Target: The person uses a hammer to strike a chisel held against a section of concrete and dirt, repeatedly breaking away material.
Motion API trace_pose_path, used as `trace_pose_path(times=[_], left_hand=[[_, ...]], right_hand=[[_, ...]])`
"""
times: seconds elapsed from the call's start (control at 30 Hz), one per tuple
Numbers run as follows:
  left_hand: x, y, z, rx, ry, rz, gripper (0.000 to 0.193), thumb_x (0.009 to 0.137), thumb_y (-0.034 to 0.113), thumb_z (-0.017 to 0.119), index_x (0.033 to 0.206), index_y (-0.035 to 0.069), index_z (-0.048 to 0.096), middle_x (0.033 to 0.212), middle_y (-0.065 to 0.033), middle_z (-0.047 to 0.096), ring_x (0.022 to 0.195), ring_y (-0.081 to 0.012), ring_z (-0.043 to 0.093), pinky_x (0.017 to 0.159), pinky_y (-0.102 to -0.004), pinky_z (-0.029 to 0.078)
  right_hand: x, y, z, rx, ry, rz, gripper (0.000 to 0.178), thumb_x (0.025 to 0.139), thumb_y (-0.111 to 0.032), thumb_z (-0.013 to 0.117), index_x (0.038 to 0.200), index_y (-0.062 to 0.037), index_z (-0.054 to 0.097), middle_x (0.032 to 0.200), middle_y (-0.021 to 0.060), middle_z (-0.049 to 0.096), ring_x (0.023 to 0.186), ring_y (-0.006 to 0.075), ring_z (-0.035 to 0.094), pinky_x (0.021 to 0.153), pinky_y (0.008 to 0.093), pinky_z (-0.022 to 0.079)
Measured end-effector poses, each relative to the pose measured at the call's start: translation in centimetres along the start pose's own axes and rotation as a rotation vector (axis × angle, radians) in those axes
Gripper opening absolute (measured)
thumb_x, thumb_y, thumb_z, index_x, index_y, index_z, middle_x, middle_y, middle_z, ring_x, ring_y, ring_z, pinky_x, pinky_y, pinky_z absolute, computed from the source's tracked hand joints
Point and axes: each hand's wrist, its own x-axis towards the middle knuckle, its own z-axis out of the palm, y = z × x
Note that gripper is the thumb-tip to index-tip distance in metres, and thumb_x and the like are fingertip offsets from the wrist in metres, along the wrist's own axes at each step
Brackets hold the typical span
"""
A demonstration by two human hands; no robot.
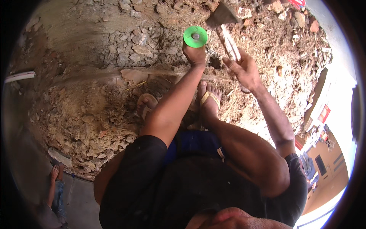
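Note:
My left hand (195, 56) is closed around a chisel just below its round green hand guard (189, 42). The grey struck end of the chisel (195, 36) shows in the middle of the guard, while its lower part is hidden. To the right, my right hand (248, 72) grips a hammer (230, 44) by a pale handle that looks wrapped. Its dark, blurred head (222, 16) is raised beyond and to the right of the guard, apart from the chisel. Broken rubble (126, 47) lies under and around both hands.
My sandalled feet (209, 97) stand on the rubble close behind my hands. A narrow ledge (131, 75) crosses the ground. Another person's hand (55, 172) is at the lower left, beside a flat slab (60, 157). A white strip (20, 76) lies at the far left.

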Motion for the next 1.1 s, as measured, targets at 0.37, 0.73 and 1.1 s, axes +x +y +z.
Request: trace_pose_path(times=[0.37,0.73,1.1], left_hand=[[2.3,3.3,-1.8,-0.016,-0.175,-0.266,0.039,0.070,0.014,0.082,0.101,0.004,0.062,0.087,-0.0091,0.070,0.081,-0.0236,0.068,0.070,-0.0362,0.053],[10.2,-5.1,1.9,0.259,-0.400,-0.289,0.047,0.070,0.023,0.082,0.106,0.004,0.059,0.103,-0.0130,0.063,0.089,-0.0259,0.064,0.079,-0.0378,0.052],[10.6,-4.8,1.9,0.220,-0.341,-0.243,0.035,0.072,0.024,0.081,0.095,0.004,0.063,0.088,-0.0089,0.067,0.079,-0.0216,0.064,0.074,-0.0378,0.051]], right_hand=[[6.3,1.1,-0.4,-0.695,-0.276,-0.136,0.028,0.097,-0.019,0.052,0.119,-0.0010,0.053,0.076,0.0060,0.063,0.057,0.0095,0.057,0.045,0.0257,0.049],[4.1,2.5,-3.4,-0.006,-0.019,0.152,0.024,0.093,-0.014,0.056,0.102,0.0074,0.060,0.062,0.0088,0.060,0.047,0.0098,0.052,0.039,0.0229,0.045],[1.2,6.8,-0.9,-0.056,-0.056,0.135,0.030,0.094,-0.029,0.060,0.083,-0.0016,0.064,0.061,0.0043,0.061,0.045,0.0087,0.053,0.039,0.0252,0.043]])
